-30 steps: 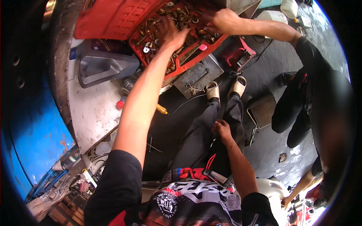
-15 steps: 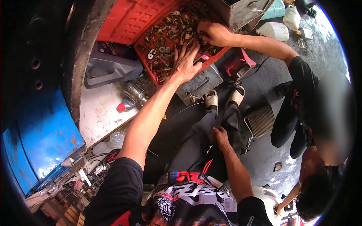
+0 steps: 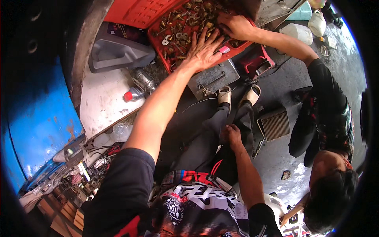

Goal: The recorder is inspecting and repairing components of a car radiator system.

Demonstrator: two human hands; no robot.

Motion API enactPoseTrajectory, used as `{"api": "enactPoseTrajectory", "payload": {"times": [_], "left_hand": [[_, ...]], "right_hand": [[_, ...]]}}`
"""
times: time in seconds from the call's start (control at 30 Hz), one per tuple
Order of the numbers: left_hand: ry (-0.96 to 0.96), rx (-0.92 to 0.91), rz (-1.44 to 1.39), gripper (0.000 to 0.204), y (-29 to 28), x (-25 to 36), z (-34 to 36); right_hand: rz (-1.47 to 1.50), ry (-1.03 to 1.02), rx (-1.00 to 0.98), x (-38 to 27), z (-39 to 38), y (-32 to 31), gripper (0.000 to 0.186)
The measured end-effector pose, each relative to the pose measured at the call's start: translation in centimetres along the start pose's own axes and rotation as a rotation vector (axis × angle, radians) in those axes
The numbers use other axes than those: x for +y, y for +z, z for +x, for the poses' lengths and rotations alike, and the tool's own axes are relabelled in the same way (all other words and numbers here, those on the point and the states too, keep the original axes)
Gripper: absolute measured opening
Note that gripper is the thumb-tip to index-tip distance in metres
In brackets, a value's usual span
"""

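My left hand [image 3: 201, 55] reaches into a red plastic case [image 3: 232, 50], fingers spread, palm down, over a heap of small brass fittings [image 3: 181, 35]. Its fingertips touch the pieces and grip none that I can see. From the right, a co-worker's hand [image 3: 239, 28] reaches into the same case, its fingers bent down among the fittings. A small pink-ended item [image 3: 224, 49] lies at the near edge beside my left thumb. My right hand [image 3: 232, 136] rests against my dark trouser leg, fingers curled; whatever is inside it, if anything, is hidden.
Left of the case stands a grey jug [image 3: 118, 53] on a white worktop [image 3: 102, 98], near a clear bottle with a red cap [image 3: 128, 96]. A metal box [image 3: 215, 77] sits below the case. The co-worker [image 3: 331, 106] crouches at right, near a finned radiator [image 3: 275, 124].
The view has shifted, so the case sits higher in the picture. My left hand stays spread on the fittings; the co-worker's hand stays in the case. My right hand remains at my leg.
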State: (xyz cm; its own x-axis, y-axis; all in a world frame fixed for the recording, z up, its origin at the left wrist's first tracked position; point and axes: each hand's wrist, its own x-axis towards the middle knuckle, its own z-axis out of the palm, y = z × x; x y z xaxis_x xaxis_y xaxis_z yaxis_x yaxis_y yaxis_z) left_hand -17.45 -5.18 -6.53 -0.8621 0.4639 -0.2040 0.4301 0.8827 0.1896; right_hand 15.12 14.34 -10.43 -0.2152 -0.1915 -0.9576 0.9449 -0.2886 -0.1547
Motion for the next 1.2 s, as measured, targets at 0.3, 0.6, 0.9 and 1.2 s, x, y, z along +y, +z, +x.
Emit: {"api": "enactPoseTrajectory", "payload": {"times": [0.3, 0.6, 0.9, 1.2], "left_hand": [[0.361, 0.306, 0.481, 0.039, -6.5, -4.9, 2.2], [-0.309, 0.387, -0.190, 0.044, -4.2, -8.2, -4.7], [-0.525, 0.396, -0.246, 0.035, 1.3, 0.1, -15.2], [-0.340, 0.418, -0.091, 0.026, 0.4, -1.9, -11.1]], "right_hand": [[0.064, 0.024, 0.012, 1.4, 0.2, -1.5, 0.030], [0.051, 0.026, 0.009, 1.0, 0.5, -0.7, 0.033], [0.034, 0.024, -0.011, 0.6, 0.3, -0.3, 0.034], [-0.018, 0.029, -0.012, -0.2, 0.4, -0.1, 0.025]]}}
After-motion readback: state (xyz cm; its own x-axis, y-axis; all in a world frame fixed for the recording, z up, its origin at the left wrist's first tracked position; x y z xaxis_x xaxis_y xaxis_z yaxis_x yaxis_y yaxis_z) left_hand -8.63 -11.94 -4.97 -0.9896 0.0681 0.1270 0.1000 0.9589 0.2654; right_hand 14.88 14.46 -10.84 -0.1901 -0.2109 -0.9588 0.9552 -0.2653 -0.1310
